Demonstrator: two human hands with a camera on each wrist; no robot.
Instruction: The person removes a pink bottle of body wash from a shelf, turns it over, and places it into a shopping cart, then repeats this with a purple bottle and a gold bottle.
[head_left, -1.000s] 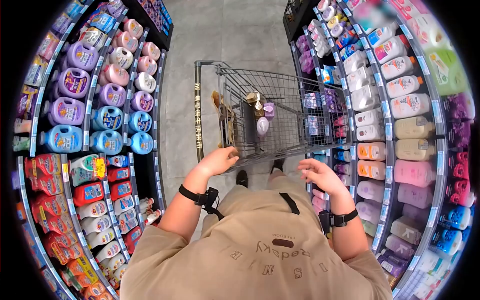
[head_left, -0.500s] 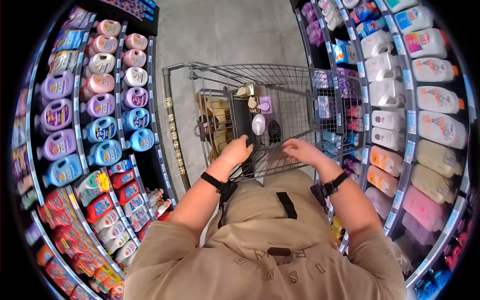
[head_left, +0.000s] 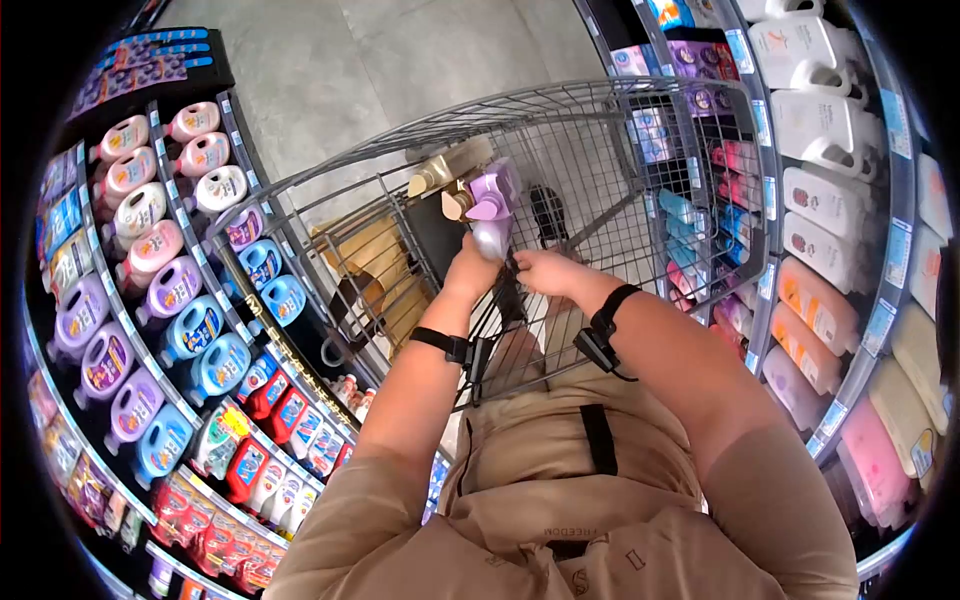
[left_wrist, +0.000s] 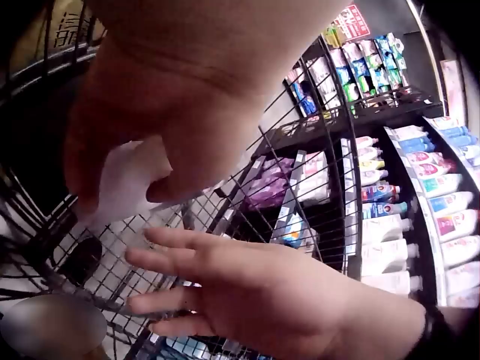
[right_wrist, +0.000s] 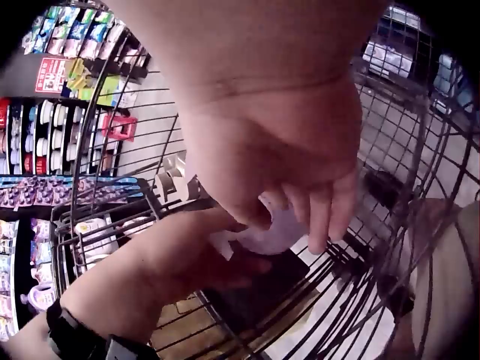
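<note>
My left hand [head_left: 470, 270] reaches down into a wire shopping cart [head_left: 640, 150] and grips a pale lavender-white bottle [left_wrist: 127, 184] between thumb and fingers. Opposite it, my right hand [head_left: 548, 272] hovers over the cart with its fingertips close to that bottle. In the left wrist view the right hand's fingers [left_wrist: 169, 259] are spread and nearly straight. Its fingers overlap the bottle in the right wrist view. Just beyond the held bottle stand a purple bottle [head_left: 493, 190] and two beige-topped containers, one of them a gold-beige bottle [head_left: 432, 176].
A yellow-brown bag-like item [head_left: 375, 262] lies at the cart's handle end. Detergent jugs [head_left: 165, 285] fill the left shelves, and white bottles [head_left: 822, 135] line the right ones. Grey floor [head_left: 400, 60] shows ahead of the cart.
Both hands have moved forward into the cart and come together. The left hand has taken hold of the pale bottle. The view has turned and drawn nearer to the cart.
</note>
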